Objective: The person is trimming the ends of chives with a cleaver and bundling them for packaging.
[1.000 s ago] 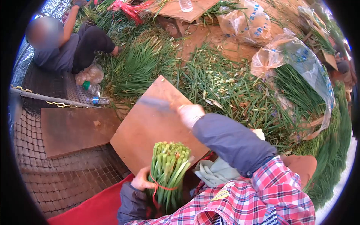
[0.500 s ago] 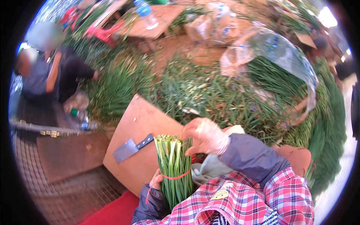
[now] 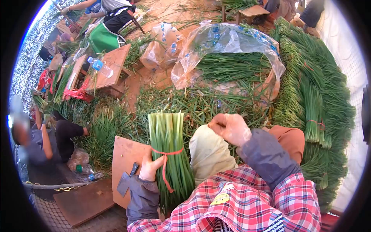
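Note:
A bundle of long green garlic chives (image 3: 167,135) stands upright before me, cut ends up, with a red tie (image 3: 167,152) around it and one tail hanging down. My left hand (image 3: 150,165) is closed around its left side at the tie. To the right, apart from the bundle, my right hand (image 3: 231,127) is raised above my pale-covered knee (image 3: 210,150). Its fingers are curled in, and whatever they may hold is hidden. Behind my left forearm a cleaver (image 3: 125,181) lies on a brown board (image 3: 123,158).
Loose chives and trimmings (image 3: 162,101) cover the ground ahead. Beyond them lies an open clear plastic bag (image 3: 235,38) with chives inside. Stacked bundles (image 3: 320,77) line the right. A person (image 3: 36,135) sits at left. A water bottle (image 3: 101,67) lies on a small wooden table (image 3: 116,63).
The bundle has risen and tilted more upright in my left hand. My right hand has moved away from its cut ends to the right, fingers curled. My view has shifted right.

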Tool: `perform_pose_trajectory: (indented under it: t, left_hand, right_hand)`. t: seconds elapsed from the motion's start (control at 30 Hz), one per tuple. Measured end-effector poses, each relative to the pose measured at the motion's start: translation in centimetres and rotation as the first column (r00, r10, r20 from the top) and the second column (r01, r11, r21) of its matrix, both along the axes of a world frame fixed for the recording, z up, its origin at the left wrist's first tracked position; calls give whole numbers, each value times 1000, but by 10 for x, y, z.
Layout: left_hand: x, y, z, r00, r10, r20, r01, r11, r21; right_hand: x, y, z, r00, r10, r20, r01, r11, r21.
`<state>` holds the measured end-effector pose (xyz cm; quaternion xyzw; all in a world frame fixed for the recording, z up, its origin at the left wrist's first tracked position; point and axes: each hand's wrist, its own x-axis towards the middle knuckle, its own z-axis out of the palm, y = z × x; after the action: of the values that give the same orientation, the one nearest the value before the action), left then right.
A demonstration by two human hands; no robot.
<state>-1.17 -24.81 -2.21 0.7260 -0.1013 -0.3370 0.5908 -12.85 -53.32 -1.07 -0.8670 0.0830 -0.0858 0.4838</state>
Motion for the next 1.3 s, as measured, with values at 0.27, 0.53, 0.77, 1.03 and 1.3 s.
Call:
perform_pose_trajectory:
  t: [0.27,0.53,0.77,1.03,1.3]
  left_hand:
    - [-33,-41,-4,962,-265,66,239,935,261]
    - [-54,-65,3,918,-346,196,279,912,302]
    - [-101,-95,-8,725,-325,608,105,924,368]
    - [-89,-106,-53,651,-178,738,-107,941,321]
    - [-85,-98,29,973,-99,210,152,954,-256]
  right_hand:
    - [-19,57,7,867,497,-11,-423,726,-542]
    - [-46,47,-10,971,150,187,-239,591,771]
    - [-47,63,-7,984,156,80,-170,735,657]
    - [-84,57,-65,990,93,104,-139,591,795]
    - [-162,-29,-55,817,386,-428,297,354,887]
